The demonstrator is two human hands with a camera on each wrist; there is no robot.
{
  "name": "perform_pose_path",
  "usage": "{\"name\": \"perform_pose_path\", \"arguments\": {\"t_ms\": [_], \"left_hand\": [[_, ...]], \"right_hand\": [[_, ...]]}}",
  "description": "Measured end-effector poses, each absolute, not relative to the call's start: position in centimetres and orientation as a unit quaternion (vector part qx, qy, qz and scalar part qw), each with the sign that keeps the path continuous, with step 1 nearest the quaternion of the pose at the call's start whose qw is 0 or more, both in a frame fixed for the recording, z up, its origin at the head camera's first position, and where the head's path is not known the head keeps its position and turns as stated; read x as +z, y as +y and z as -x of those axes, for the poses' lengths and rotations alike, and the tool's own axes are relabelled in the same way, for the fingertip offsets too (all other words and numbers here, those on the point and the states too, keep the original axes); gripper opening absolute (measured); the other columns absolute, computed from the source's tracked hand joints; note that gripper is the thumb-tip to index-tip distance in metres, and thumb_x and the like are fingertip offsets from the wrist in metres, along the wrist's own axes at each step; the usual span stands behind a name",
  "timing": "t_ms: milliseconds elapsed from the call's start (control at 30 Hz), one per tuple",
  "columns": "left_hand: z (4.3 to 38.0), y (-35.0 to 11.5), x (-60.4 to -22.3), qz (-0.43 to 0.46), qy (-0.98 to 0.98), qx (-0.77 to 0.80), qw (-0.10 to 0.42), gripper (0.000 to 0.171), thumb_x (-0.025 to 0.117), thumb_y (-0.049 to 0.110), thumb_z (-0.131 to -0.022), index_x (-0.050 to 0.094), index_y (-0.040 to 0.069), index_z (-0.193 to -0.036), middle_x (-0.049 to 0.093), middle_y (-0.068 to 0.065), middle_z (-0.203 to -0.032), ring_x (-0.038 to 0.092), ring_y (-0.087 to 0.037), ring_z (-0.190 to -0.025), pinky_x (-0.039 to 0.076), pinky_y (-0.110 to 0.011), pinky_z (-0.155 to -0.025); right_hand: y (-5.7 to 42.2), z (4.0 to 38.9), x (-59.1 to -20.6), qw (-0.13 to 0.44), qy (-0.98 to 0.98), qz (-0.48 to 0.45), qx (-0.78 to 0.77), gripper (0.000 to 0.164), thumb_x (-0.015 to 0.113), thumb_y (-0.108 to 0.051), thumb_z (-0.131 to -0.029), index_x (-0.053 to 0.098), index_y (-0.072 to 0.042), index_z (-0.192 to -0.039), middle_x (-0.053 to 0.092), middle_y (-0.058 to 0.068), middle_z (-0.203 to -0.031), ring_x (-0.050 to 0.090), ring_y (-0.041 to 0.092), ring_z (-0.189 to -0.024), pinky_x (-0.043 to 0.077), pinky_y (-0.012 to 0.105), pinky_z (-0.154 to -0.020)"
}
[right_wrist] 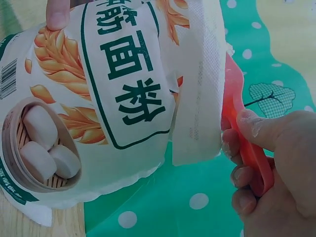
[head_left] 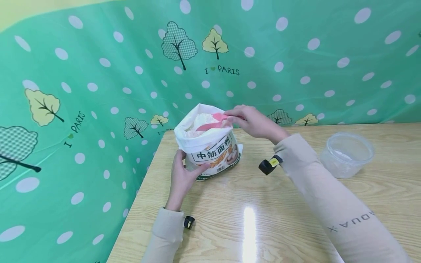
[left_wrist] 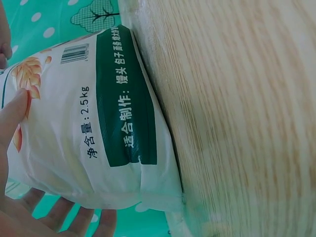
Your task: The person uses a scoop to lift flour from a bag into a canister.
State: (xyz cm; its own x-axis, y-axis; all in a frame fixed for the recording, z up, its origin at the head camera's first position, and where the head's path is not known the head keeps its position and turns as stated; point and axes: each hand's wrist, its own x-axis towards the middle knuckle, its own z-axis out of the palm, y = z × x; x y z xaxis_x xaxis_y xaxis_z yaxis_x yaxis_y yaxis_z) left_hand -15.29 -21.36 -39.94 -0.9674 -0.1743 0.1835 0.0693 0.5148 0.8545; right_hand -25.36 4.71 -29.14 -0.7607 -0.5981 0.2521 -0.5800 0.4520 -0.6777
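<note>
A white flour bag (head_left: 210, 155) with a rolled-down rim stands on the table, its mouth showing white flour (head_left: 203, 119). My left hand (head_left: 183, 175) holds the bag's lower left side. In the left wrist view its thumb (left_wrist: 15, 111) presses the printed front while the other fingers lie along the side. At the rim, my right hand (head_left: 254, 121) grips the handle of a pink scoop (right_wrist: 252, 155). The scoop's front part reaches into the bag's mouth; in the right wrist view the bag's folded rim (right_wrist: 197, 98) hides part of it. White powder marks the right thumb.
To the right stands a round clear plastic tub (head_left: 348, 155) without a lid, with some white powder inside, near my right forearm. The wooden table (head_left: 223, 219) meets a green dotted cloth (head_left: 263, 80) behind and on the left.
</note>
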Motion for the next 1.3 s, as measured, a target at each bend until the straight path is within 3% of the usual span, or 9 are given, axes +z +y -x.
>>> {"name": "perform_pose_path", "arguments": {"t_ms": [533, 1000, 1300], "left_hand": [[15.2, -21.1, -39.8, -0.037, -0.862, -0.491, 0.117, 0.086, 0.087, 0.051, -0.070, 0.043, 0.024, -0.139, 0.051, 0.005, -0.133, 0.045, -0.017, -0.123, 0.043, -0.046, -0.100], [15.3, -21.0, -39.7, -0.035, -0.862, -0.493, 0.111, 0.086, 0.087, 0.050, -0.070, 0.043, 0.022, -0.138, 0.051, 0.004, -0.133, 0.045, -0.019, -0.124, 0.042, -0.048, -0.102], [15.2, -21.3, -40.0, -0.040, -0.862, -0.492, 0.114, 0.084, 0.087, 0.052, -0.070, 0.044, 0.024, -0.136, 0.052, 0.006, -0.128, 0.046, -0.017, -0.121, 0.043, -0.044, -0.100]], "right_hand": [[5.9, 25.1, -30.2, 0.012, 0.841, 0.323, -0.434, 0.036, 0.052, -0.015, -0.104, 0.058, 0.000, -0.136, 0.064, 0.013, -0.103, 0.051, 0.027, -0.097, 0.047, 0.041, -0.085], [7.6, 24.6, -29.9, 0.017, 0.841, 0.303, -0.448, 0.037, 0.050, -0.018, -0.105, 0.057, -0.003, -0.138, 0.063, 0.014, -0.123, 0.056, 0.028, -0.115, 0.048, 0.048, -0.100], [8.5, 24.4, -29.3, 0.013, 0.850, 0.292, -0.438, 0.037, 0.050, -0.019, -0.105, 0.056, -0.005, -0.139, 0.063, 0.010, -0.118, 0.054, 0.025, -0.103, 0.050, 0.042, -0.090]]}}
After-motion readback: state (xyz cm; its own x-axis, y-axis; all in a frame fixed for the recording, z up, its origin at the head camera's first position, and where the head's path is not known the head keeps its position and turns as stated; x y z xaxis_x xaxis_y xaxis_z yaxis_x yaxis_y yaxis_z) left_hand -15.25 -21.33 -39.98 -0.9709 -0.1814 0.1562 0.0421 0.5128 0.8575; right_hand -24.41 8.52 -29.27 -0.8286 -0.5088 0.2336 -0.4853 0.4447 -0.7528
